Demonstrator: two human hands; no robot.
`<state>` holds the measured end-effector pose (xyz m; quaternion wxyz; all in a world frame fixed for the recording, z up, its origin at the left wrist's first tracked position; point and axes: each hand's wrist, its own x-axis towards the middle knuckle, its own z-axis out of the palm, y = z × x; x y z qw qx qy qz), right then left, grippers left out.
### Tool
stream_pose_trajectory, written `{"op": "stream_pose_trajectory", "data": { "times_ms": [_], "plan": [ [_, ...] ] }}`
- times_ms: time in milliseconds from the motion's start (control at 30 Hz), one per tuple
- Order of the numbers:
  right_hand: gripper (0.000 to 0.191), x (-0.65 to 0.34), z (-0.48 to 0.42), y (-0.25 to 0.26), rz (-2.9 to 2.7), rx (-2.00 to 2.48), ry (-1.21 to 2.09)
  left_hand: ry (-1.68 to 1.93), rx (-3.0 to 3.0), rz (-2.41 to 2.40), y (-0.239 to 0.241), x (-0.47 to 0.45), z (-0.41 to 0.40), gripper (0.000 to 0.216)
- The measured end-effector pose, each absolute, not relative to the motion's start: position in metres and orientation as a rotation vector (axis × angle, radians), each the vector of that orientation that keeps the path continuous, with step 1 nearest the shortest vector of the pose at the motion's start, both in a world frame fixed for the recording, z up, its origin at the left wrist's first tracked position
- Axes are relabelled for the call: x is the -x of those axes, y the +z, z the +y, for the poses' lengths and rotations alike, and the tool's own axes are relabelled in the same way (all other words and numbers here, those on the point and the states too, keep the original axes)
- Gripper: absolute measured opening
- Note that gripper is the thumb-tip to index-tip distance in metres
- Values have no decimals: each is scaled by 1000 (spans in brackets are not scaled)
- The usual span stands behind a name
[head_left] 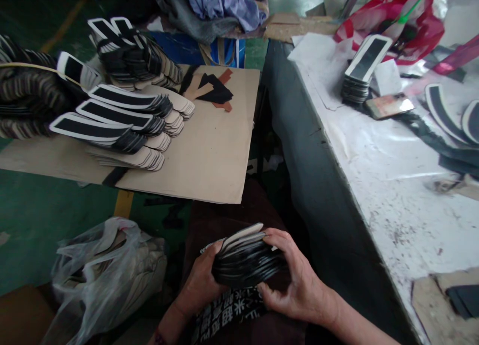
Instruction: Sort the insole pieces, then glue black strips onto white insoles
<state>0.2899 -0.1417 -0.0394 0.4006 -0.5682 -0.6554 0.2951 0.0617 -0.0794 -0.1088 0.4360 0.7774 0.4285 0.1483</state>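
Observation:
A stack of curved black-and-white strips [247,260] is held over my lap, between both hands. My left hand [204,275] grips its left end, the thumb on top. Around the right end curls my right hand [295,275], fingers over the upper edge and thumb below. The strips look thin and flat, with dark edges fanned toward me and a pale piece on top. What the strips are made for cannot be made out. Fanned piles of similar strips [108,128] lie on the cardboard-topped surface [209,155] ahead to the left.
A white table [377,185] runs along my right, bearing a strip stack [364,66], a phone-like flat object [389,105] and a pink plastic bag [419,26]. Left of my legs sits a clear bag of pale pieces [112,270]. Black and brown scraps [215,90] lie on the cardboard.

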Motion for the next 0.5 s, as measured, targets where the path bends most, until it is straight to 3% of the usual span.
{"op": "stream_pose_trajectory", "data": {
  "times_ms": [300, 500],
  "plan": [
    [68, -286, -125, -46, -1538, 1480, 753, 301, -1733, 1156, -111, -61, -62, 63],
    [68, -280, -95, -34, -1354, 1487, 1010, 289, -1664, 1170, -110, -59, -49, 71]
  ]
}}
